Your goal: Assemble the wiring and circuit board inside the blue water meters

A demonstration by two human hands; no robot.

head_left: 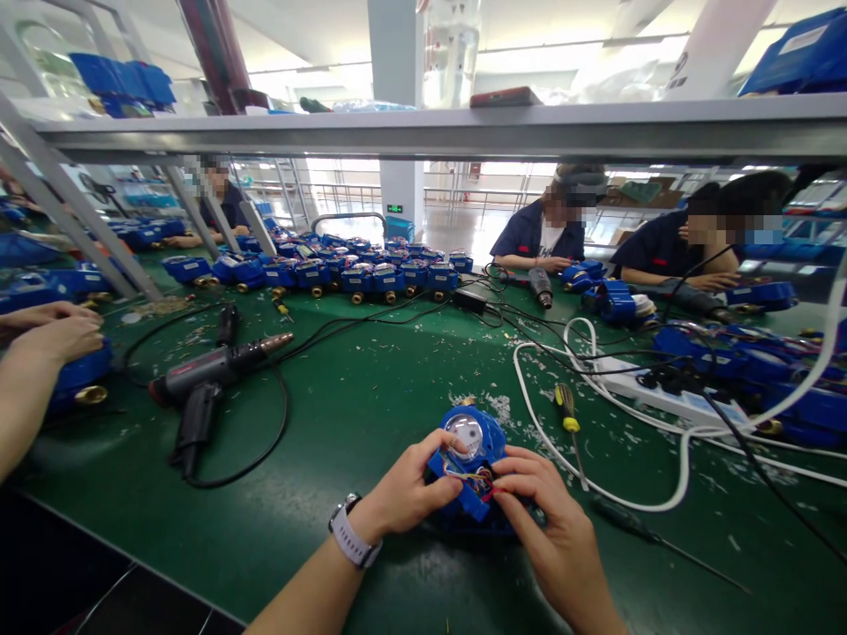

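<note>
A blue water meter (471, 441) with a round clear dial window lies on the green table (344, 414) in front of me, its cover open and coloured wires showing. My left hand (405, 490), with a white wristwatch, grips the meter's left side, thumb on its top. My right hand (543, 519) is closed at the meter's right side, fingertips pinching the red and yellow wires.
A grey electric screwdriver (210, 375) with a black cable lies left. A yellow-handled screwdriver (566, 407), a white cable (599, 488) and a power strip (662, 392) lie right. Rows of blue meters (371, 275) fill the far side. Several co-workers sit around; another person's hands (46, 331) rest at left.
</note>
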